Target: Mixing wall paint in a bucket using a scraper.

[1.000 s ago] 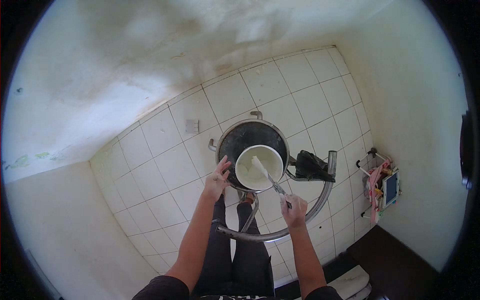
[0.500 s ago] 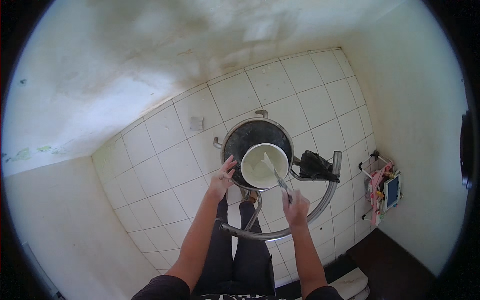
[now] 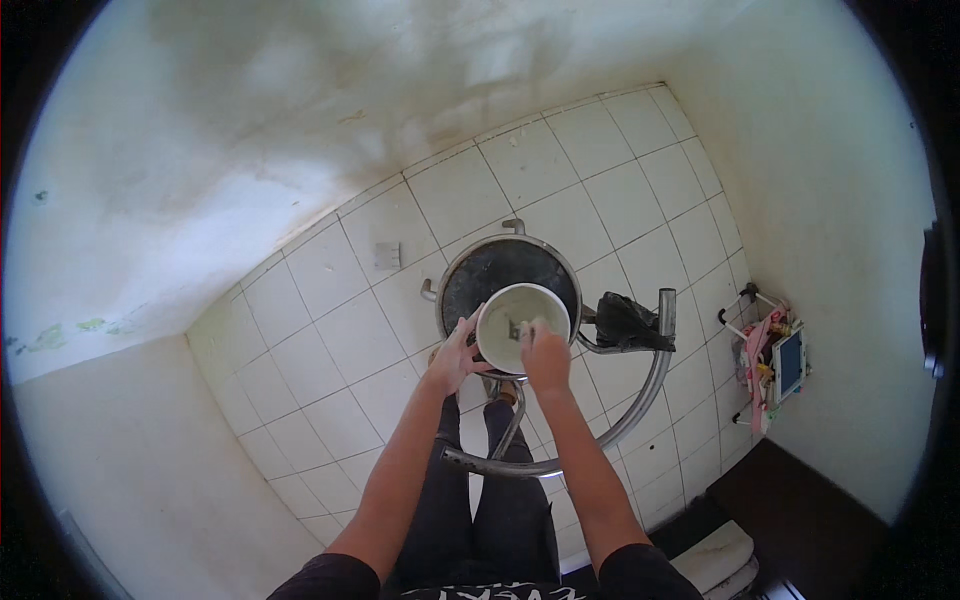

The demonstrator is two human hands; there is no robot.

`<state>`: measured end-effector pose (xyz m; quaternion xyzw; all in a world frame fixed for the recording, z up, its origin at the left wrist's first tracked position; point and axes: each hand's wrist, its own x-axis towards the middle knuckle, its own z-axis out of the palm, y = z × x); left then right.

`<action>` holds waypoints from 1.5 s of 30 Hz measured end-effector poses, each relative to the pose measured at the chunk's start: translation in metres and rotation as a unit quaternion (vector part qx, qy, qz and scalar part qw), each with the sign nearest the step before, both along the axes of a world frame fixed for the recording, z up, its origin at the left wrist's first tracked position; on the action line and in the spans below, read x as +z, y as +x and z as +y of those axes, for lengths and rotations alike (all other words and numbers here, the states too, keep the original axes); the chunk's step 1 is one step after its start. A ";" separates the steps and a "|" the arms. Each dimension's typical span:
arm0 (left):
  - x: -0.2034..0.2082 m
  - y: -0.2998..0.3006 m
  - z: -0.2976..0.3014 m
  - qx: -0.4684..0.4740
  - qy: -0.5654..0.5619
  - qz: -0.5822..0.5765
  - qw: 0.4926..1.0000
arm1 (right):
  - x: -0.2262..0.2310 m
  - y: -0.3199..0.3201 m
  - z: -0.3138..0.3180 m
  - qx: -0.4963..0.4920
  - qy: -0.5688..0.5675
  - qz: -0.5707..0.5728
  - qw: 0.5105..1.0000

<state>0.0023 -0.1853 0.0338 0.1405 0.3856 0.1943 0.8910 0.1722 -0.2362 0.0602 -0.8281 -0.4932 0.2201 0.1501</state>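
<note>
A white bucket [image 3: 566, 305] with a whitish paste inside stands on the round black seat [image 3: 490, 262] of a metal-framed chair. My left hand [image 3: 456, 358] grips the bucket's left side, fingers against its outer wall. Over the bucket's near right rim, my right hand [image 3: 545, 355] is closed round the handle of a putty knife [image 3: 514, 328]. The knife reaches down into the bucket; the hand hides most of it.
The chair's curved metal rail [image 3: 640, 415] runs round its near right side, with a black plastic bag [image 3: 627, 322] on it. A pink folding rack [image 3: 765, 350] stands by the right wall. A small pale square piece [image 3: 387, 256] lies on the tiled floor.
My right hand has moved left and brought the putty knife down into the bucket. My left hand has come from beside the seat onto the bucket's side.
</note>
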 end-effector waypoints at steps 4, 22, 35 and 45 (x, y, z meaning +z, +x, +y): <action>-0.001 -0.004 0.000 -0.019 0.034 0.024 0.999 | 0.004 0.004 0.014 -0.103 0.005 0.010 0.995; 0.001 0.008 -0.009 -0.049 0.090 0.153 0.983 | -0.005 -0.003 -0.017 0.103 0.038 -0.023 0.994; -0.025 0.014 -0.020 -0.013 0.276 0.265 0.924 | -0.010 0.000 -0.026 0.186 0.061 0.008 0.981; 0.012 0.027 -0.017 0.003 0.227 0.274 0.935 | 0.065 0.066 0.006 0.191 0.046 -0.091 0.976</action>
